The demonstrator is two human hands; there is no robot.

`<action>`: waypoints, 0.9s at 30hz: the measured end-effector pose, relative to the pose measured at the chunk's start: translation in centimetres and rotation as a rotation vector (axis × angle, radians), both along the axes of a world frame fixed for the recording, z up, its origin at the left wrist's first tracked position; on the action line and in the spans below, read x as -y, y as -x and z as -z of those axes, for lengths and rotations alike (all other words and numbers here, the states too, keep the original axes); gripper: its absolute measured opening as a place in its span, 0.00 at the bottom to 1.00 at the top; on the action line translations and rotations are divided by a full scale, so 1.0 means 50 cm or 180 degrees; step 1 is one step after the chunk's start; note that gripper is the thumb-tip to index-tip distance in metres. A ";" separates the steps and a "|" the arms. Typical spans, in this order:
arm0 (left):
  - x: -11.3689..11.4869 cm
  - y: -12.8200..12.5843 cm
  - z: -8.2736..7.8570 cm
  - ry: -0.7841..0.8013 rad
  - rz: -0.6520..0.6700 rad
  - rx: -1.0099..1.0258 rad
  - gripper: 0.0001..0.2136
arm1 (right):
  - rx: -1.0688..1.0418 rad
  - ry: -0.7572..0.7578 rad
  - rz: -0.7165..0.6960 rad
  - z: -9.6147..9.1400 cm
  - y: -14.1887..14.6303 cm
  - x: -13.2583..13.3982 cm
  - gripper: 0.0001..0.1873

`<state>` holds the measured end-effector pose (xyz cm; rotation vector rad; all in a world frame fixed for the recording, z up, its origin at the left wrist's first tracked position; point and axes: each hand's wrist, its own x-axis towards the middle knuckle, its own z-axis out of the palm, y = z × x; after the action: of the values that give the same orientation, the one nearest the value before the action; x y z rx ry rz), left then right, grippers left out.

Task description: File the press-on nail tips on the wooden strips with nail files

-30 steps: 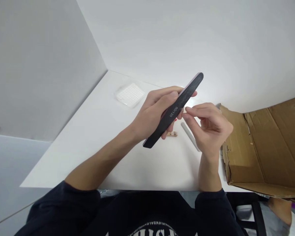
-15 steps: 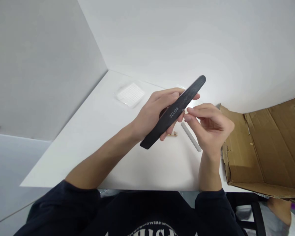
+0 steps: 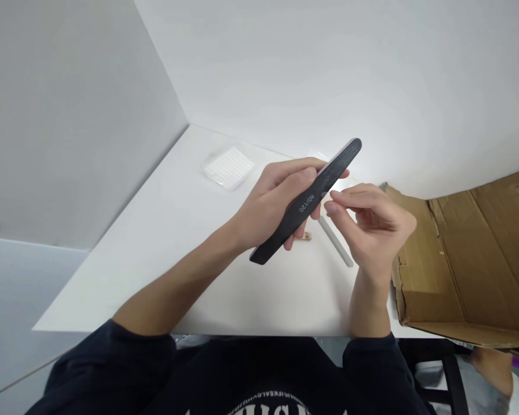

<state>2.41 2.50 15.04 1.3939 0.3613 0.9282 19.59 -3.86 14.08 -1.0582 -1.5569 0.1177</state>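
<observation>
In the head view, my left hand [image 3: 277, 199] is wrapped round a black nail file [image 3: 285, 227] marked 80/120, its thumb lying along the upper side. The file slants up to the right above the table. My right hand [image 3: 372, 225] is beside the file's right edge, thumb and forefinger pinched close round a tiny clear piece [image 3: 324, 194] too small to name. That piece is against or very near the file's edge; contact is unclear. Below the hands, a grey-white file-like strip [image 3: 337, 243] and a small orange-brown item [image 3: 307, 236] lie on the table.
A clear packet with a white grid of small squares [image 3: 230, 166] lies at the back left of the white table [image 3: 155, 248]. An open cardboard box [image 3: 462, 259] stands at the right edge. Another person's arm [image 3: 495, 369] shows at the lower right. White walls enclose the back and left.
The nail file has tilted slightly, showing more of its pale upper edge, and shifted a little down. My right hand has moved slightly right; its pinch stays near the file.
</observation>
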 end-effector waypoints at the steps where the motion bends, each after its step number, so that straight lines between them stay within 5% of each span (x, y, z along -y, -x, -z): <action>1: 0.001 0.000 0.000 -0.0027 -0.0025 -0.0018 0.20 | 0.0018 0.0004 -0.0024 0.000 0.000 0.000 0.04; 14: -0.002 0.003 -0.002 -0.0132 0.0046 -0.0143 0.20 | 0.0103 0.0032 0.0050 -0.017 0.003 0.011 0.04; 27: 0.019 -0.007 0.013 -0.0989 -0.0913 -0.0332 0.18 | 0.0777 -0.0359 0.0825 -0.007 0.038 0.028 0.09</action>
<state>2.76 1.56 14.39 1.7083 0.5221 1.1860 17.67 -5.24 14.46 -1.2077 -1.6059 -0.2834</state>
